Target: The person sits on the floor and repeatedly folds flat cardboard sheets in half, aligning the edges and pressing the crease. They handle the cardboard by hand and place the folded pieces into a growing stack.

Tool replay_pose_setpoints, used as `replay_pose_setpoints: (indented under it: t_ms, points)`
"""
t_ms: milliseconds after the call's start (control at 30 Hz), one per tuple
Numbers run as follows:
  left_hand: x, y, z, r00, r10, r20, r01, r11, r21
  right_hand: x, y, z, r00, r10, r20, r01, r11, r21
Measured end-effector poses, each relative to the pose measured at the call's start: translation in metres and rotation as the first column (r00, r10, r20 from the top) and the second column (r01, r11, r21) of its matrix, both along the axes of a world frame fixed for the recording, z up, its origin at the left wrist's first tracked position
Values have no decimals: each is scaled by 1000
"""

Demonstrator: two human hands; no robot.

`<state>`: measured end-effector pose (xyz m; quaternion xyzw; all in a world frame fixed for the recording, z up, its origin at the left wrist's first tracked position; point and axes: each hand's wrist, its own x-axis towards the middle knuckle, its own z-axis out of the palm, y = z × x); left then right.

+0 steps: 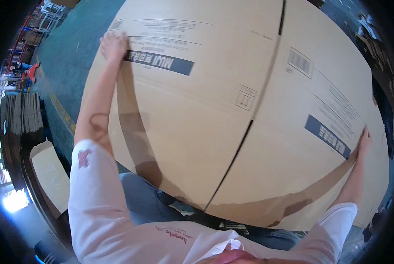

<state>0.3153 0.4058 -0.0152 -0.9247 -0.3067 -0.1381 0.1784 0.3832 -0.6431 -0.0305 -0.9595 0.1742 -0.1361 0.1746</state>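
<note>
White shirt (135, 242) nearest; broad cardboard sheet (192, 132) spread beyond, touched by left hand (114, 46) and right hand (364, 141), set wide (presumably for balance); fingers laid on face, grip cannot be told.

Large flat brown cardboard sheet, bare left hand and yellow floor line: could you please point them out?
Large flat brown cardboard sheet (210, 125): head view, plain part left of the slit.
Bare left hand (114, 46): head view, its back.
Yellow floor line (64, 116): head view, its nearer stretch.
</note>
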Motion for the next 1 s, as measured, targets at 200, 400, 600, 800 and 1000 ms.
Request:
replay_pose_setpoints:
  t_ms: [200,400,600,800,1000]
  points:
    - [20,180,-19,901,351,254,-28,632,-775,-5,2,2,985,-80,-150,62,991,-121]
    - [21,141,62,891,419,174,176,34,-984,-5,41,12,955,-271,-119,279,690,668]
    - [44,180,46,958,278,68,-136,652,-746,0,61,16,953,-301,-29,230,658,717]
    - [54,200,14,971,218,-97,-238,911,-337,-9,65,14,948,-313,63,177,680,712]
    - [39,147,6,953,279,-115,-301,843,-445,-10,99,19,969,-200,-142,196,980,-44]
